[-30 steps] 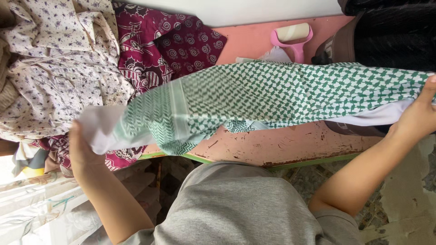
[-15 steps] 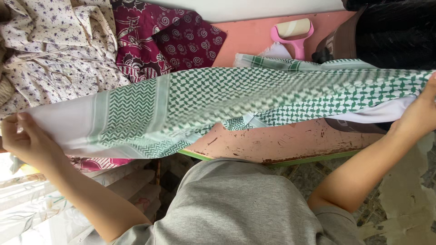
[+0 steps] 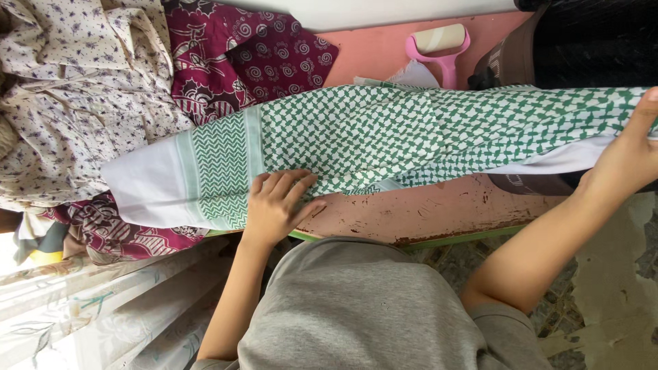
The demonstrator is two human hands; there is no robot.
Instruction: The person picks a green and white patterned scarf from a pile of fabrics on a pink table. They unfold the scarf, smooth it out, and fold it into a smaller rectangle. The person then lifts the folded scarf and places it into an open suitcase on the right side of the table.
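Observation:
A long green-and-white patterned scarf (image 3: 384, 133) with a white end band lies stretched across the pink table (image 3: 425, 212). My left hand (image 3: 277, 205) rests flat on the scarf near the table's front edge, fingers spread, holding nothing. My right hand (image 3: 627, 161) grips the scarf's other end at the far right, above the table's edge. The scarf's white end overlaps the pile of clothes on the left.
A maroon patterned cloth (image 3: 253, 62) and a pale floral garment (image 3: 75, 89) are heaped at the left. A pink lint roller (image 3: 439, 48) lies at the back. A black bag (image 3: 589, 48) stands at the right. Light curtains (image 3: 103, 301) hang below left.
My left hand let go of the scarf's white end, moved right and now presses flat on the scarf. The scarf has dropped onto the table. My right hand stayed put.

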